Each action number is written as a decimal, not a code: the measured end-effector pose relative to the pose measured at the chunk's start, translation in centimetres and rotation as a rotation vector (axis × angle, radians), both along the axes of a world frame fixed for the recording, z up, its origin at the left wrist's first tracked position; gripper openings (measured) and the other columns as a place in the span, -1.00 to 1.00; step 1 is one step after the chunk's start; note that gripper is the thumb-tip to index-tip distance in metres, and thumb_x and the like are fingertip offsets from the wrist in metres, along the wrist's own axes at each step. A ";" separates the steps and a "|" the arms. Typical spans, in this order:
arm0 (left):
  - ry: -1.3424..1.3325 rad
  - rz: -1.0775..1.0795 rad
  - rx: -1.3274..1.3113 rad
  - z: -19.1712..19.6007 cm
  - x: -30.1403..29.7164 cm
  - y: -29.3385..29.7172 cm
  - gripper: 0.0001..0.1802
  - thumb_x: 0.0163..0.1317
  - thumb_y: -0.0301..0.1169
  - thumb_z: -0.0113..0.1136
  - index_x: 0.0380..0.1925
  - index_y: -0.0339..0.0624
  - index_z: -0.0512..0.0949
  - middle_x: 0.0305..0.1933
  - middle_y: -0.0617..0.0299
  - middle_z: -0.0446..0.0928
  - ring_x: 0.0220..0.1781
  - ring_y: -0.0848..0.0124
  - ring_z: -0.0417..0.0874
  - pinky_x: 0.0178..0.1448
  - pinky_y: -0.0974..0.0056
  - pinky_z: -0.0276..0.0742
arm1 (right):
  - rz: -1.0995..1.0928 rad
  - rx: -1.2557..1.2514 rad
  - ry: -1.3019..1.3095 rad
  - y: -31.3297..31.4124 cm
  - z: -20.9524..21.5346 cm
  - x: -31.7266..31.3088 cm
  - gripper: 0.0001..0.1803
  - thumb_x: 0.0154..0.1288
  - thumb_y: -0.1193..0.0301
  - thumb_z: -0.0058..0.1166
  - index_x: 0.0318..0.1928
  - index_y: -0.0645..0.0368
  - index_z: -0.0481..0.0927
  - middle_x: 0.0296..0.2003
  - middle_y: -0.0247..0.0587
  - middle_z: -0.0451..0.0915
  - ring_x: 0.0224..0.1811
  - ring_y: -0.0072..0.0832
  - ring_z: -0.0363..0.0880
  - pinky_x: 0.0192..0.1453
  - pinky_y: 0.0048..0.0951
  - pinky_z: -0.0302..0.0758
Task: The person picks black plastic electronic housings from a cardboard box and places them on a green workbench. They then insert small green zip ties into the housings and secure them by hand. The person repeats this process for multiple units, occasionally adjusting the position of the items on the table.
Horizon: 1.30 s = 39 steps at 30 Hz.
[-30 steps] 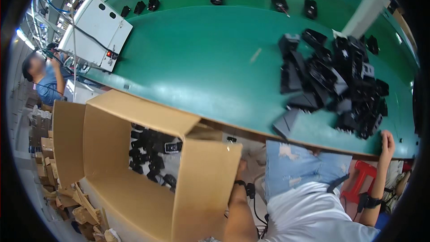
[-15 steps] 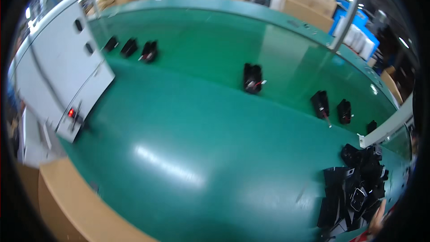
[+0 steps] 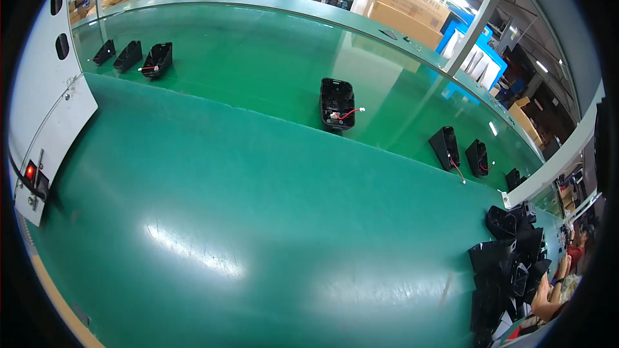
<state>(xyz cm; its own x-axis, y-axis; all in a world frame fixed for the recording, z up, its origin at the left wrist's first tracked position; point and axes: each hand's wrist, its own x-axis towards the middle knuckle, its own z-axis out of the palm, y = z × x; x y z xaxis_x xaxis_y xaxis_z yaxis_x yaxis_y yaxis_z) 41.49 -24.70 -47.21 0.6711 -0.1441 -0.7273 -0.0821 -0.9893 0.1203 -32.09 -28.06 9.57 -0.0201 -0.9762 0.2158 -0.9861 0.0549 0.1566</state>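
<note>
Neither of my hands shows in the head view. On the green belt, a black plastic housing (image 3: 337, 100) lies open side up, with a red wire and white connector hanging over its rim. To its right are a tilted black housing (image 3: 445, 147) with a similar wire and a smaller one (image 3: 477, 158). Three more sit at the far left, the nearest of them a black housing (image 3: 158, 60) with a wired connector. At the right, a pile of black plastic parts (image 3: 496, 264) covers the table's end. A co-worker's arm (image 3: 547, 299) is beside that pile.
The green tabletop (image 3: 258, 219) runs along the belt. A white machine cabinet (image 3: 48, 90) with a lit red switch stands at left. A grey post (image 3: 561, 161) rises at right. Cardboard boxes (image 3: 409, 9) and a blue crate (image 3: 480, 51) stand beyond the belt. Another person sits at far right.
The view has swung left to right, so the cabinet and the left housings now sit nearer the left rim. The cardboard at lower left has mostly left the picture. More of the co-worker shows.
</note>
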 end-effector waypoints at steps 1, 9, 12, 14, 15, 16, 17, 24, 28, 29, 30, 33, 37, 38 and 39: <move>-0.001 0.012 -0.002 0.0 -0.1 0.0 -0.49 0.16 -0.10 0.24 0.00 -0.21 0.63 0.04 -0.06 0.64 0.14 0.04 0.62 0.20 0.04 0.49 | 0.007 0.003 0.004 -0.1 0.0 0.0 -0.48 0.56 0.30 -0.20 0.33 0.44 0.31 0.33 0.10 0.35 0.41 -0.16 0.27 0.53 -0.30 0.06; -0.004 0.077 -0.001 0.2 -1.1 -0.2 -0.49 0.14 -0.11 0.27 -0.01 -0.24 0.63 0.05 -0.07 0.64 0.15 0.04 0.62 0.20 0.04 0.48 | 0.027 0.006 0.027 -0.4 -0.2 -0.1 -0.49 0.56 0.30 -0.21 0.34 0.42 0.31 0.34 0.10 0.34 0.42 -0.13 0.26 0.54 -0.29 0.04; 0.000 0.097 -0.006 0.2 -1.7 -0.6 -0.49 0.13 -0.12 0.28 -0.02 -0.25 0.63 0.05 -0.07 0.64 0.15 0.04 0.61 0.20 0.04 0.48 | 0.038 -0.003 0.040 -0.8 0.1 -0.4 -0.49 0.56 0.30 -0.21 0.34 0.42 0.31 0.34 0.10 0.34 0.42 -0.13 0.25 0.54 -0.29 0.04; 0.003 0.114 -0.002 0.2 -1.9 -0.5 -0.49 0.13 -0.12 0.28 -0.02 -0.26 0.63 0.05 -0.08 0.64 0.15 0.04 0.61 0.20 0.04 0.48 | 0.047 0.000 0.052 -1.2 0.2 -0.3 -0.49 0.56 0.31 -0.21 0.34 0.41 0.31 0.34 0.10 0.34 0.43 -0.12 0.25 0.55 -0.29 0.03; 0.001 0.124 -0.004 0.1 -1.8 -0.7 -0.49 0.13 -0.13 0.29 -0.02 -0.26 0.63 0.05 -0.08 0.64 0.16 0.04 0.61 0.20 0.04 0.48 | 0.052 -0.004 0.048 -1.6 0.3 -0.3 -0.49 0.56 0.31 -0.22 0.34 0.41 0.31 0.34 0.10 0.33 0.43 -0.12 0.25 0.55 -0.29 0.03; 0.003 0.129 -0.006 0.1 -1.9 -0.6 -0.49 0.13 -0.13 0.29 -0.02 -0.26 0.63 0.05 -0.08 0.64 0.16 0.04 0.61 0.20 0.04 0.48 | 0.057 -0.001 0.057 -1.6 0.4 -0.2 -0.49 0.56 0.31 -0.22 0.34 0.41 0.31 0.34 0.10 0.33 0.43 -0.12 0.25 0.55 -0.29 0.03; 0.001 0.143 0.000 0.0 -1.9 -0.5 -0.49 0.12 -0.13 0.29 -0.02 -0.27 0.63 0.06 -0.08 0.64 0.16 0.05 0.61 0.20 0.04 0.48 | 0.066 0.000 0.065 -2.1 0.6 -0.2 -0.49 0.56 0.31 -0.22 0.34 0.41 0.31 0.34 0.10 0.33 0.43 -0.11 0.25 0.55 -0.29 0.03; -0.007 0.209 -0.011 0.6 -2.3 -0.1 -0.49 0.11 -0.14 0.32 -0.03 -0.29 0.62 0.06 -0.09 0.63 0.17 0.05 0.61 0.20 0.04 0.48 | 0.128 0.010 0.085 -4.3 1.0 -0.4 -0.50 0.56 0.31 -0.23 0.34 0.40 0.31 0.35 0.10 0.32 0.44 -0.09 0.23 0.56 -0.28 0.01; -0.022 0.267 -0.038 2.1 -3.5 0.9 -0.49 0.10 -0.15 0.33 -0.04 -0.30 0.62 0.07 -0.10 0.63 0.17 0.05 0.61 0.20 0.04 0.48 | 0.187 -0.001 0.072 -5.5 0.1 -1.1 -0.50 0.56 0.31 -0.23 0.35 0.39 0.31 0.35 0.10 0.32 0.44 -0.08 0.23 0.56 -0.28 0.00; -0.026 0.281 -0.056 2.7 -3.9 1.3 -0.49 0.10 -0.15 0.33 -0.04 -0.30 0.62 0.07 -0.10 0.63 0.18 0.05 0.61 0.20 0.04 0.48 | 0.203 -0.012 0.066 -5.5 -0.3 -1.4 -0.50 0.56 0.32 -0.24 0.35 0.39 0.31 0.35 0.10 0.32 0.44 -0.08 0.22 0.57 -0.28 0.00; -0.028 0.299 -0.078 3.4 -4.7 1.8 -0.49 0.10 -0.15 0.34 -0.04 -0.31 0.62 0.07 -0.10 0.63 0.18 0.05 0.60 0.21 0.04 0.48 | 0.220 -0.022 0.056 -5.7 -0.9 -1.8 -0.50 0.56 0.32 -0.24 0.35 0.39 0.31 0.36 0.10 0.32 0.44 -0.08 0.22 0.57 -0.28 0.00; -0.049 0.338 -0.163 5.8 -7.9 3.5 -0.49 0.09 -0.16 0.35 -0.05 -0.32 0.62 0.07 -0.10 0.63 0.18 0.05 0.60 0.21 0.03 0.48 | 0.165 -0.084 -0.005 -5.2 -2.8 -2.8 -0.52 0.53 0.37 -0.28 0.34 0.37 0.32 0.33 0.13 0.33 0.41 -0.02 0.25 0.54 -0.26 0.04; -0.128 0.413 -0.328 9.8 -11.9 7.9 -0.48 0.08 -0.17 0.36 -0.05 -0.33 0.62 0.08 -0.11 0.62 0.19 0.05 0.60 0.21 0.03 0.48 | 0.298 -0.169 -0.421 -6.4 0.2 11.3 -0.90 0.33 0.55 -0.14 -0.30 0.36 0.31 -0.39 0.00 0.21 -0.36 -0.15 0.24 -0.23 -0.26 0.26; -0.152 0.426 -0.387 10.9 -13.1 9.4 -0.48 0.08 -0.17 0.36 -0.05 -0.33 0.62 0.08 -0.11 0.62 0.19 0.05 0.60 0.21 0.03 0.48 | 0.311 -0.200 -0.433 -6.3 0.3 11.5 -0.89 0.31 0.54 -0.12 -0.33 0.35 0.31 -0.41 0.00 0.23 -0.37 -0.13 0.26 -0.25 -0.25 0.27; -0.173 0.408 -0.443 12.7 -14.1 10.1 -0.48 0.08 -0.17 0.37 -0.06 -0.34 0.62 0.08 -0.11 0.62 0.19 0.05 0.60 0.21 0.03 0.48 | 0.306 -0.236 -0.442 -5.8 0.6 12.1 -0.88 0.29 0.53 -0.09 -0.36 0.34 0.31 -0.42 0.00 0.24 -0.39 -0.11 0.28 -0.27 -0.23 0.27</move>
<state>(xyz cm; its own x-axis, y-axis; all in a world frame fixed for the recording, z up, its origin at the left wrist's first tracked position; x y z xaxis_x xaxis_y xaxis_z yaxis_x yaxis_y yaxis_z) 27.37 -14.62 -34.54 0.8383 -0.1142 -0.5331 0.2372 -0.8041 0.5451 -20.01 -33.82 10.19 0.1175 -0.8783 0.4635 -0.9314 -0.2594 -0.2554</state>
